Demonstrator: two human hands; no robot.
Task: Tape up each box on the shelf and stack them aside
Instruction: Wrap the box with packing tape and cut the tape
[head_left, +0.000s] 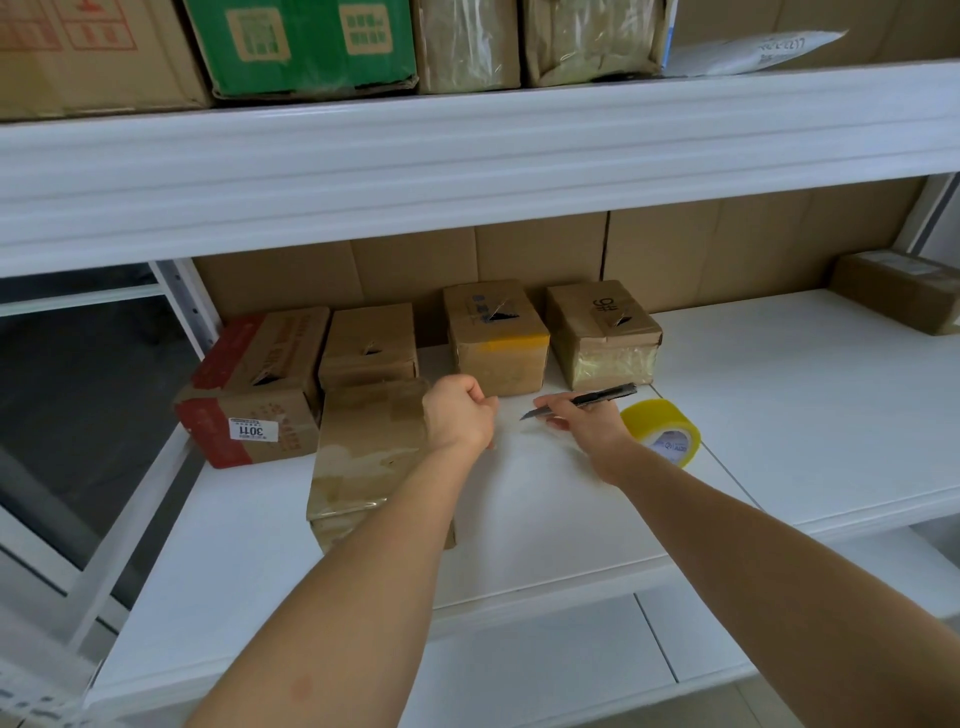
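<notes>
The one camera sits on the person's head, close to the white shelf (779, 395), looking forward and down over both arms at the row of boxes (496, 338) by the shelf's back wall.

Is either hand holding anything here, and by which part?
The right hand holds a utility knife by its handle's middle, blade bare. The left hand is fisted; whether it pinches anything cannot be told.
</notes>
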